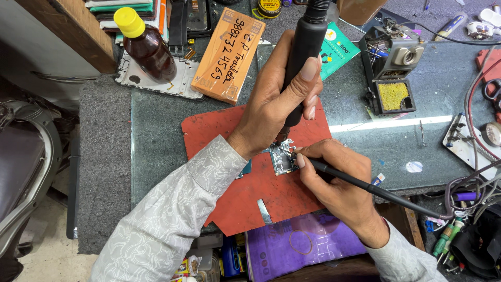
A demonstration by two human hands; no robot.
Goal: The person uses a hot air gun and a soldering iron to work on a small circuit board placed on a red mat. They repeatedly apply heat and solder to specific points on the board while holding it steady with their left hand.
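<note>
Circuit board [282, 159] lies on the red mat [219, 130] directly under both tips: left hand [276, 99] grips the upright black hot-air handle [305, 57] above it, right hand [336, 180] pinches a slanting soldering iron [365, 185] at its right edge.

Both arms in long pale grey shirt sleeves, faint white wavy marbled print, buttoned cuffs at the wrists, left sleeve [172, 214] over the red mat [209, 130], right sleeve [404, 258] past its lower edge, hands bare, short nails
</note>
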